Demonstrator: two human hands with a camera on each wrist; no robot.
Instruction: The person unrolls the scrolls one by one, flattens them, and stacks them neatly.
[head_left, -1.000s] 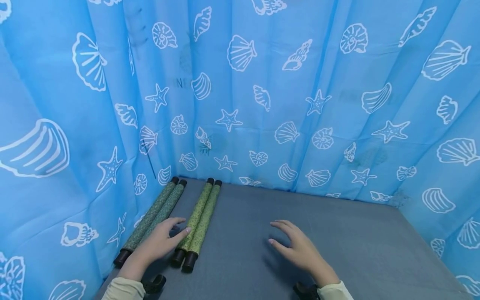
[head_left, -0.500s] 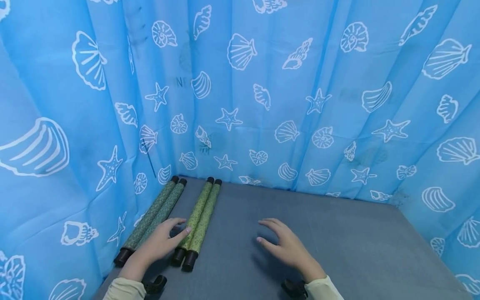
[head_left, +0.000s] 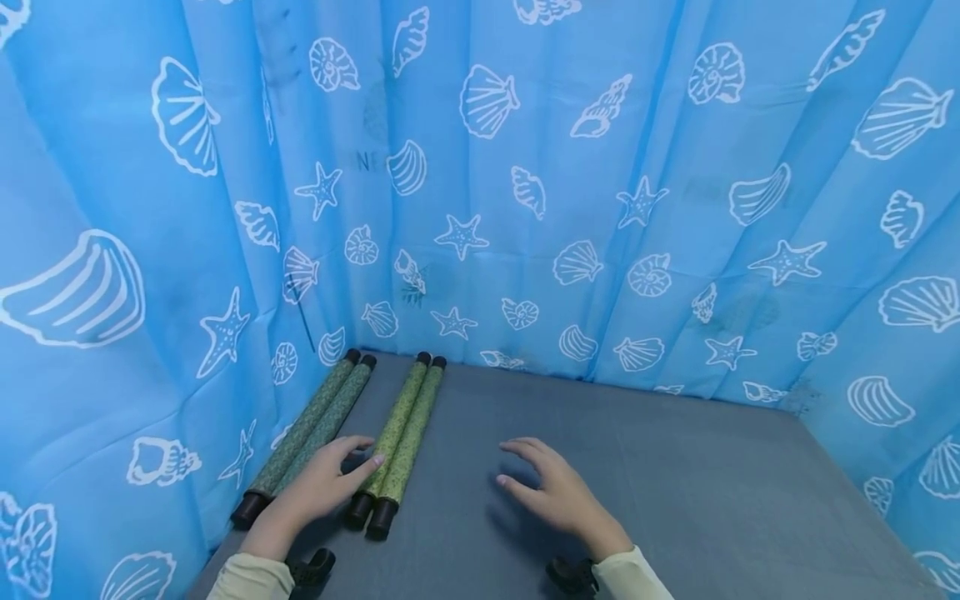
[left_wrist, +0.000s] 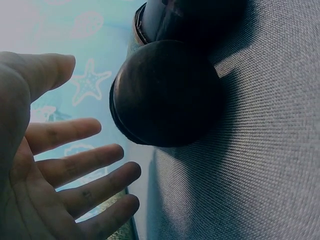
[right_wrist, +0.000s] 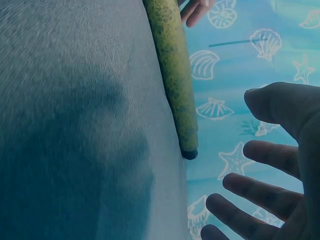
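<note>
Two light green speckled tubes (head_left: 411, 442) with black ends lie side by side on the grey table. Left of them lies a pair of dark green speckled tubes (head_left: 303, 435), also black-ended. My left hand (head_left: 318, 483) hovers between the pairs, thumb reaching over the light green ones; whether it touches them cannot be told. Its fingers (left_wrist: 82, 195) are spread beside a rounded black tube end (left_wrist: 165, 95) in the left wrist view. Over the table to the right, my right hand (head_left: 558, 493) holds nothing, and its fingers (right_wrist: 245, 215) are apart, away from the light green tube (right_wrist: 172, 65).
A blue curtain (head_left: 510, 192) printed with white shells and starfish hangs behind the table and on both sides. The grey table top (head_left: 675, 475) stretches right of the tubes. Both wrists wear black bands (head_left: 311, 568).
My right hand has moved left across the table, towards the light green tubes. The left hand and the tubes have stayed in place; the head view has shifted very slightly.
</note>
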